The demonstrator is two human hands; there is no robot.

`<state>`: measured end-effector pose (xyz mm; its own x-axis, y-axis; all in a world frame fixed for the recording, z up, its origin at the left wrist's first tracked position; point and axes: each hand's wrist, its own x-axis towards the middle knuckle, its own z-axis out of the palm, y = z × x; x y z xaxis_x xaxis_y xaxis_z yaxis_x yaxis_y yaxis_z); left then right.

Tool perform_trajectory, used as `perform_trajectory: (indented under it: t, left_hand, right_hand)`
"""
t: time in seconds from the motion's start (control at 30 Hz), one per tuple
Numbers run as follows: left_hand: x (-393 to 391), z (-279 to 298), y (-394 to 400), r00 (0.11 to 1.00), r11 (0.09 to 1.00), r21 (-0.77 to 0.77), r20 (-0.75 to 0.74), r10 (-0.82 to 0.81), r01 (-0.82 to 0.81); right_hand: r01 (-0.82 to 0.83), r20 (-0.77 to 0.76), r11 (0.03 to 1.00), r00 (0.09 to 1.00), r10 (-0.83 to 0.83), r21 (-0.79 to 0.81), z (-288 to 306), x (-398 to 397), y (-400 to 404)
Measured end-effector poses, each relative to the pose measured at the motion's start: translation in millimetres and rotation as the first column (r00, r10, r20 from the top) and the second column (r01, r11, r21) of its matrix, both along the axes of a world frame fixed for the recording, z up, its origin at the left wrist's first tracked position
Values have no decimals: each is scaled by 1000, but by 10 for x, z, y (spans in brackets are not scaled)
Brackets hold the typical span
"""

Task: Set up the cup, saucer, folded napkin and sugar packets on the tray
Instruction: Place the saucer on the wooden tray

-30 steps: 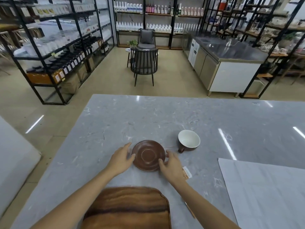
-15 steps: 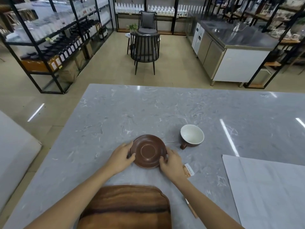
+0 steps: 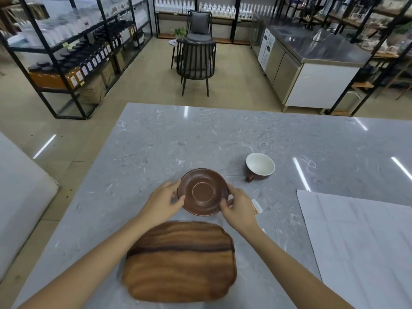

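Note:
A round brown saucer (image 3: 202, 192) is held just beyond the wooden tray (image 3: 179, 262). My left hand (image 3: 163, 200) grips its left rim and my right hand (image 3: 237, 205) grips its right rim. The saucer looks slightly lifted off the grey marble table (image 3: 200, 134). The brown cup (image 3: 259, 167) with a white inside lies tilted on the table to the right of the saucer. An orange and white sugar packet (image 3: 256, 205) lies flat beside my right hand. A large white napkin (image 3: 361, 239) is spread unfolded at the right.
The table's left edge drops to the floor, where a white padded block (image 3: 20, 188) stands. Beyond the table are a dark chair (image 3: 196, 63), a steel counter (image 3: 312, 61) and black shelving with bottles (image 3: 73, 54).
Both hands have closed onto the saucer's rims and drawn it toward the tray. The camera has tilted down, so more of the tray shows.

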<state>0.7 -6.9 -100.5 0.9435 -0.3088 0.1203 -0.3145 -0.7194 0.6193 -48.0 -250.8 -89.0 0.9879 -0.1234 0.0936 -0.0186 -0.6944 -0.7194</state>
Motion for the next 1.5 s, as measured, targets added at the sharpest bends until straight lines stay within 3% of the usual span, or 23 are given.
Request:
perform_trajectory:
  t: [0.4,0.9,1.27,1.5]
  left_hand:
    - [-950,38,294,999,997,-73,-14,36,-37]
    - [-1608,-209,369,995,998,-29,-81,61,-64]
    - [-1742,-283,381,992,991,39,-7,124,-124]
    - [-1870,-309,361,988,985,110,96,124,-134]
  right_hand:
    - [0,51,1000,999,0,-2,49,-888,305]
    - [87,45,996,995,-88,13,-216,-1628,568]
    - [126,62,991,990,-123,-39,-306,-1731,706]
    - [135,51,991,990,-135,11,-323,-1776,740]
